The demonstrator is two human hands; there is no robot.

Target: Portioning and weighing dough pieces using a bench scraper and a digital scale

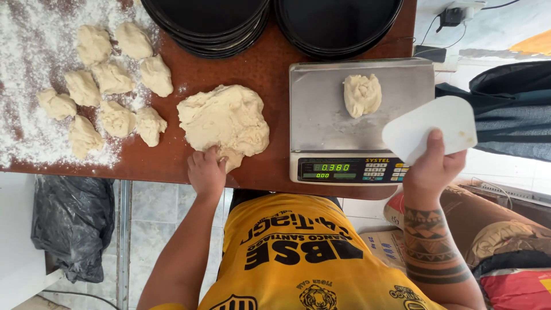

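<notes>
A large mass of pale dough [225, 119] lies on the red-brown table [252, 69]. My left hand [206, 171] pinches its near edge with curled fingers. My right hand [431, 166] holds a white plastic scraper [429, 130] over the right end of the digital scale [321, 123]. A small lump of dough [362, 95] rests on the scale's steel pan. Several portioned dough pieces [109, 86] sit on a floured patch at the left.
Two stacks of round black pans [270, 23] stand at the table's far edge. A black plastic bag [72, 224] lies on the floor at the left. Sacks and a cardboard box [488, 247] are at the right.
</notes>
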